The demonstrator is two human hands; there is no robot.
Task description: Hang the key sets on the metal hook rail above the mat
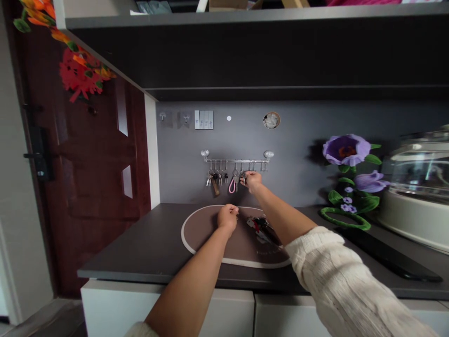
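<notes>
Right hand (pixel 252 181): raised to the rail, thumb and fingers pinching a small key bunch (pixel 242 178), partly hidden by them; whether its ring sits on a hook, I cannot tell.
Left hand (pixel 228 216): lower, above the mat, fingers curled in; cannot tell if anything is inside.
Rail (pixel 238 161): clear, fixed to the grey wall panel (pixel 301 140) by 2 round mounts, with small hooks along it.
Hanging keys (pixel 209 179): left of the right hand, several sets side by side, with a brown tag (pixel 215 188) among them.
Pink loop (pixel 232 186): hanging from the rail just left of the pinched bunch.
Mat (pixel 199 229): brown, rounded, pale-edged, flat on the dark counter (pixel 140 243).
Key pile (pixel 257 223): on the right part of the mat, under the right forearm, red bits showing.
Labels (pixel 204 120): 4 pale strips in a row, above the rail's left end.
Wall hole (pixel 271 120): round, whitish stuff inside, above the rail's right end.
Purple flower (pixel 346 150): on the right, near a flat black object (pixel 389 255).
Door (pixel 77 187): dark red, far left.
</notes>
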